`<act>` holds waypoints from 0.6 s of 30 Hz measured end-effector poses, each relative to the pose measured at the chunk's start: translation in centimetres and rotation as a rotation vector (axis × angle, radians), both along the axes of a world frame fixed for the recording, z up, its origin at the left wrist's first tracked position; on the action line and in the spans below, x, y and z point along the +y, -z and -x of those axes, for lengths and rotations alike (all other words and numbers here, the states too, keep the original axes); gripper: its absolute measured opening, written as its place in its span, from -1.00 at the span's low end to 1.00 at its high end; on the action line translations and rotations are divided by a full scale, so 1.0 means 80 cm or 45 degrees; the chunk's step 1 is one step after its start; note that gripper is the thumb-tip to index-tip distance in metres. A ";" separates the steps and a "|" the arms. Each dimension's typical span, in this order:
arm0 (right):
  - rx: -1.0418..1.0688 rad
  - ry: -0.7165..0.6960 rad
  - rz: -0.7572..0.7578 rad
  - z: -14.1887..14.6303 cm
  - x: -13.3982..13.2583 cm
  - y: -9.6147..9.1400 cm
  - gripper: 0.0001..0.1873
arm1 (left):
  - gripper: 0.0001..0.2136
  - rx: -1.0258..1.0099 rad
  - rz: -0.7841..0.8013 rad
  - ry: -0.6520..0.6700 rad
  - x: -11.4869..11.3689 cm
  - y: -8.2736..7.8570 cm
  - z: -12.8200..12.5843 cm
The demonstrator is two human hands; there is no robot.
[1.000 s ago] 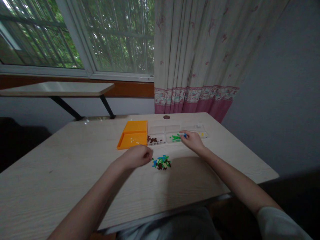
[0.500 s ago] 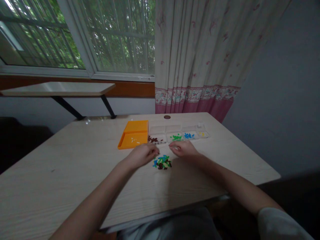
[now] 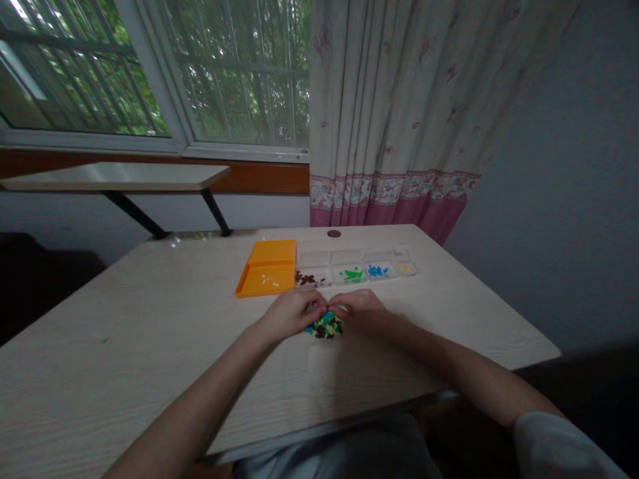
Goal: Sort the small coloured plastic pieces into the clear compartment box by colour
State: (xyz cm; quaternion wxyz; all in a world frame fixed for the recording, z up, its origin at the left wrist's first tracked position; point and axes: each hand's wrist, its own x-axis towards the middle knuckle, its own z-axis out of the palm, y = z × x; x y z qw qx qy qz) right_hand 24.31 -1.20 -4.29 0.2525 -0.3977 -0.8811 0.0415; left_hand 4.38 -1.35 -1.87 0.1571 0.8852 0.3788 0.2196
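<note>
A small pile of mixed beads (image 3: 324, 327), green, blue, brown and pale, lies on the wooden table (image 3: 150, 346). My left hand (image 3: 289, 313) and my right hand (image 3: 360, 309) meet just above the pile's far edge, fingertips pinched together and almost touching each other. What the fingers hold is too small to make out. Behind them stands a clear compartment box (image 3: 357, 267) with brown, green, blue and yellow beads sorted in separate cells.
An orange tray (image 3: 267, 269) with a few pale beads sits left of the clear box. A round cable hole (image 3: 333, 233) marks the table's far edge. A curtain, a window and a second table lie beyond; a grey wall is at right.
My right hand has drawn back from the clear box's blue cell to the bead pile. My left hand has shifted slightly right to meet it.
</note>
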 end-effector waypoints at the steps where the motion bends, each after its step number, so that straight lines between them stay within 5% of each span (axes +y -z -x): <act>1: 0.015 0.002 0.001 0.000 0.000 -0.001 -0.78 | -0.87 -0.028 0.011 -0.004 0.000 0.000 0.000; 18: 0.212 0.126 0.102 -0.001 0.000 -0.006 -0.80 | -0.81 -0.397 0.167 -0.185 0.001 0.009 -0.009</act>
